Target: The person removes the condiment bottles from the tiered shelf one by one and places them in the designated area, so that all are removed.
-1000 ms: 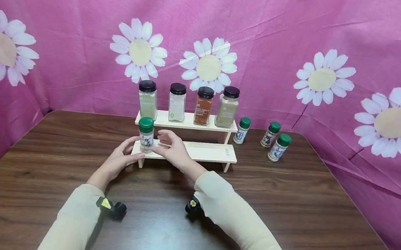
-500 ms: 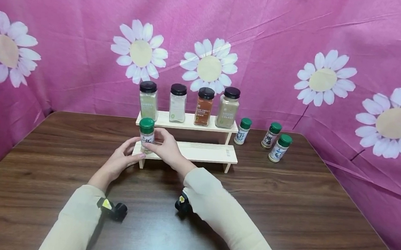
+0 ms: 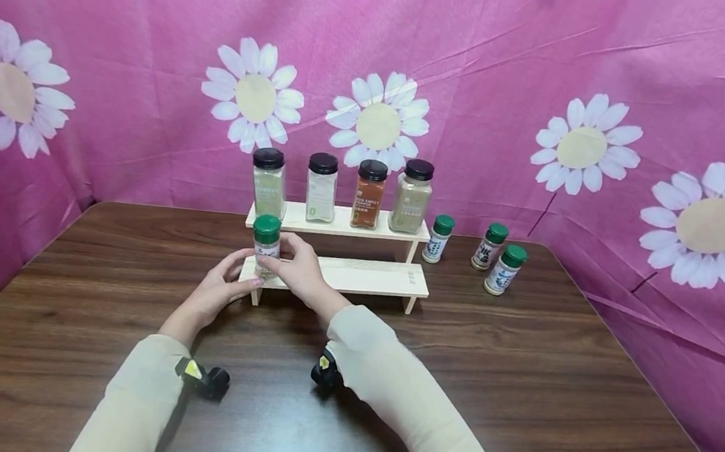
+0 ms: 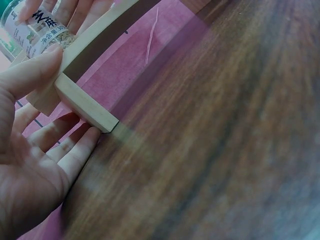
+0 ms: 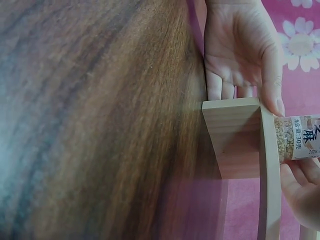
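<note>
A small sesame jar (image 3: 267,231) with a green lid stands upright at the left end of the lower step of a pale wooden spice rack (image 3: 370,277). My right hand (image 3: 303,273) holds it, thumb across the front of the label and fingers behind. Sesame seeds and part of the label on the jar (image 5: 300,136) show in the right wrist view. My left hand (image 3: 214,294) grips the rack's left end. In the left wrist view its thumb (image 4: 37,70) lies along the step's edge by the jar, while the other fingers reach behind the rack's leg (image 4: 87,105).
On the upper step stand several black-lidded spice jars, among them a red pepper jar (image 3: 368,196). Right of the rack, three green-lidded jars stand on the brown table: one near the rack (image 3: 436,243), two farther right (image 3: 502,273). A pink flowered cloth (image 3: 481,106) hangs behind.
My right hand has moved left and closed round the sesame jar, its thumb now covering part of the label. The left hand stays at the rack's end.
</note>
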A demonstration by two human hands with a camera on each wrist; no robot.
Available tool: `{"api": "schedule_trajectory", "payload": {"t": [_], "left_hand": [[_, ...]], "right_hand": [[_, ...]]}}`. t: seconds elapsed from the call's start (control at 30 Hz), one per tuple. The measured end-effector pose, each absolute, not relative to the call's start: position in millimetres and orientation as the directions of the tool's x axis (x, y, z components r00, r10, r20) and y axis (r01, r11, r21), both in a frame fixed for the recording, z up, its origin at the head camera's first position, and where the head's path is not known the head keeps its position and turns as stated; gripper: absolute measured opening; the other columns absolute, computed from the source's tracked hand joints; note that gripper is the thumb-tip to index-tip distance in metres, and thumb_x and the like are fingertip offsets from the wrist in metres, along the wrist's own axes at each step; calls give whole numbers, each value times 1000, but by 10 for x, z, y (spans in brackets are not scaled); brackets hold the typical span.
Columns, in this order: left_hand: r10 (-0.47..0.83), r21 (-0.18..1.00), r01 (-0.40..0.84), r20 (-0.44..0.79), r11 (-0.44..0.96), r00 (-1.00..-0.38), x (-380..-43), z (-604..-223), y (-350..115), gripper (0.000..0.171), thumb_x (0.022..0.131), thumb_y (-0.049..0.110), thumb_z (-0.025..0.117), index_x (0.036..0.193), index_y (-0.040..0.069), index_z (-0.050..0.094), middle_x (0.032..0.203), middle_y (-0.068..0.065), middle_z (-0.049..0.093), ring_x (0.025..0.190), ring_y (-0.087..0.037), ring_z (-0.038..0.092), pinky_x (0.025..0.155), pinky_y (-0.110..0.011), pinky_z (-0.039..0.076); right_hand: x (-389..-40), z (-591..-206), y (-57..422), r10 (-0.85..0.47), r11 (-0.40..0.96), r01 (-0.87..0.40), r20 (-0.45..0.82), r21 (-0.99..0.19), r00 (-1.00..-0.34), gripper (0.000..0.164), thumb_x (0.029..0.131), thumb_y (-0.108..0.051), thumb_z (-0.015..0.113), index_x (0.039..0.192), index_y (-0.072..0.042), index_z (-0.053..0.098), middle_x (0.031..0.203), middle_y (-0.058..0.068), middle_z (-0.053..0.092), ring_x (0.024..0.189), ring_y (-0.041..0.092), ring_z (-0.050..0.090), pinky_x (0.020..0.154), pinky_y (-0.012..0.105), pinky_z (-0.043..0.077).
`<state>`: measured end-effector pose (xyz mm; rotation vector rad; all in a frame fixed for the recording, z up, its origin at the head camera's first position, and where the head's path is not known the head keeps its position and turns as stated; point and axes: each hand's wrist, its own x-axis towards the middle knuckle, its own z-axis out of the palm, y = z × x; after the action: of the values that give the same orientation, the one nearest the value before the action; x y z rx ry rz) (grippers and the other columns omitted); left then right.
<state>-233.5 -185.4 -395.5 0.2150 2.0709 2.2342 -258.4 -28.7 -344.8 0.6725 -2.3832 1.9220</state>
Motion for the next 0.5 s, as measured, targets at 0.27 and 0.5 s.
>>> {"api": "schedule_trajectory", "payload": {"t": [0.27,0.5], "left_hand": [[168,997,29,41,-74,-985,-2329,-3940,-1851,66,80,4,59,134,2,20,120,-16,40,87,-7,53,76,-23,44],[162,996,31,44,-83,-986,-2326,-3938,-1847,67,80,3,59,134,2,20,116,-12,43,85,-6,53,75,-22,44]], "right_hand": [[-2524,-3458,-198,-300,156,-335,279,-929,-912,35,74,-6,67,107,-3,55,97,7,60,85,12,55,75,20,43],[-2451,-3438,-68,-297,166,-351,293,-922,-909,36,73,-5,68,107,-2,55,98,10,60,88,16,55,76,22,42]]}}
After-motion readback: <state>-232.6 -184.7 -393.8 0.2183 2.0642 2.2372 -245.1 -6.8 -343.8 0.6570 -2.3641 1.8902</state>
